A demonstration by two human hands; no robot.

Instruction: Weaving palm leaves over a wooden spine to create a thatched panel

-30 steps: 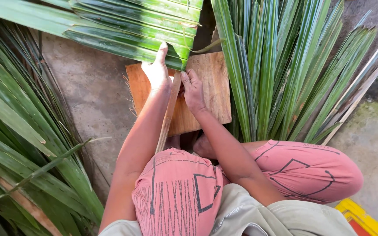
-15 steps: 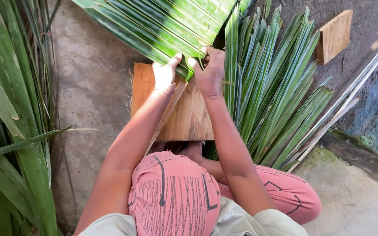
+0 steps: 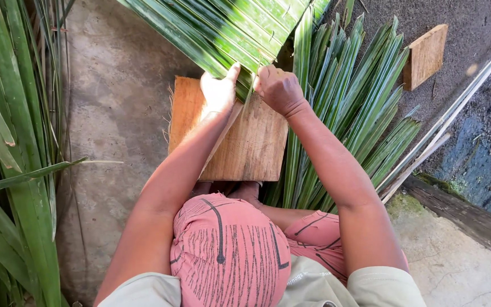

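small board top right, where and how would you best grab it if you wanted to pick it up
Probably by its two long edges, near the middle, coming from above. The small board lies flat on the ground, tilted in the view, apart from the leaves to its left, so both long sides look free. A pinch across its narrow width should hold. Both hands are busy at the woven leaf panel.

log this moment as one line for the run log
left hand: grips leaf panel edge | right hand: pinches leaf panel edge | woven palm-leaf panel: over wooden board | loose palm leaves: right of board
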